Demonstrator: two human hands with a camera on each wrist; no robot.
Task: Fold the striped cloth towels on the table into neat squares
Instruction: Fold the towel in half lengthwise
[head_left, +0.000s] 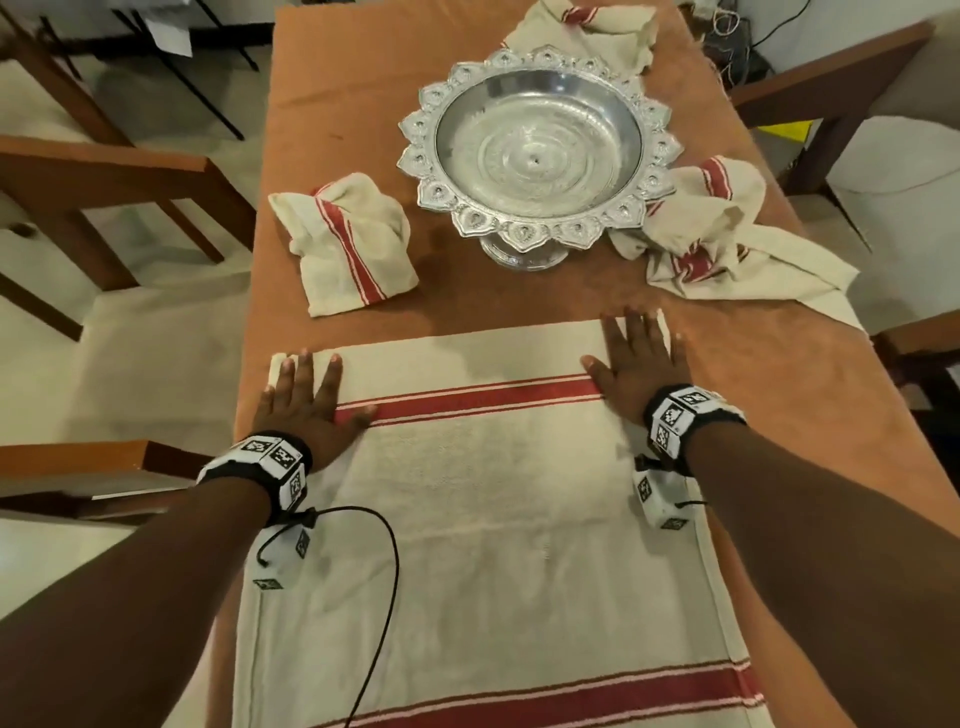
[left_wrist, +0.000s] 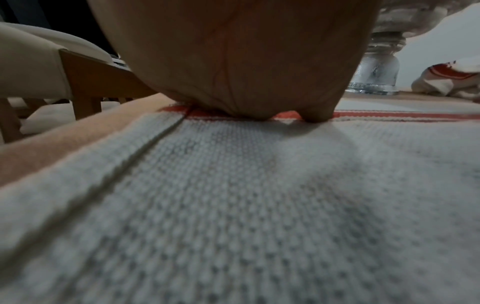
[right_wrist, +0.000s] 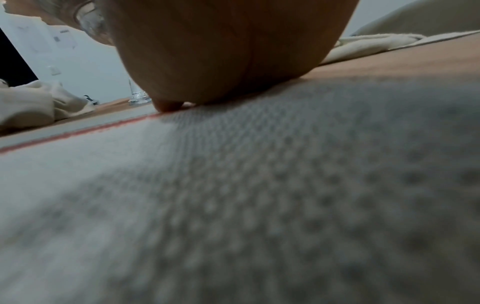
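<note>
A cream towel with red stripes (head_left: 483, 509) lies spread flat on the near part of the table. My left hand (head_left: 306, 400) presses flat on its far left corner, fingers straight. At the far right corner my right hand (head_left: 636, 364) also lies flat with fingers spread. Both wrist views show a palm (left_wrist: 233, 61) (right_wrist: 228, 51) down on the weave (left_wrist: 233, 205) (right_wrist: 259, 205). A loosely folded striped towel (head_left: 345, 241) sits beyond my left hand. A crumpled one (head_left: 717, 234) lies at the right, and another (head_left: 587, 31) at the far end.
A silver pedestal bowl (head_left: 540, 145) with a scalloped rim stands in the middle of the orange-brown table (head_left: 332, 93), its foot (left_wrist: 376, 67) close beyond the towel. Wooden chairs (head_left: 104, 171) flank the table on both sides. A black cable (head_left: 384, 597) trails from my left wrist.
</note>
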